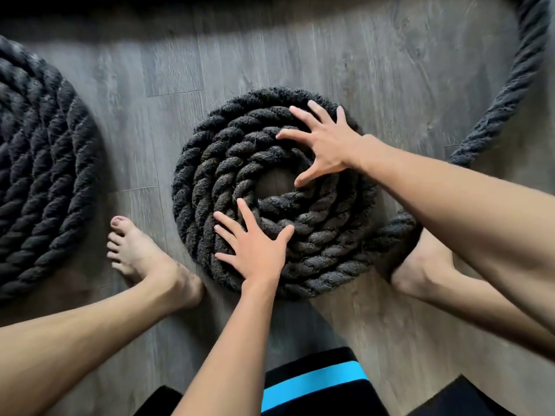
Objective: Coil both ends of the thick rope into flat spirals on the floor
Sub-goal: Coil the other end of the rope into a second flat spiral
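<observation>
Pressing flat, my left hand (pixel 255 250) lies fingers spread on the near turns of the thick black twisted-rope spiral (pixel 204 181), gripping nothing; I judge this keeps the coil from springing open. Beyond it my right hand (pixel 327 142), equally splayed and empty, rests on the far turns. Left of both sits a second wound spiral (pixel 39 163). The loose rope length (pixel 516 85) curves away far right over the grey plank floor (pixel 270 55).

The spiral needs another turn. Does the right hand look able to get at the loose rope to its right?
Probably yes: the right hand rests spread on the spiral, holding nothing, and the loose rope curves over bare floor beside it, nothing between.
</observation>
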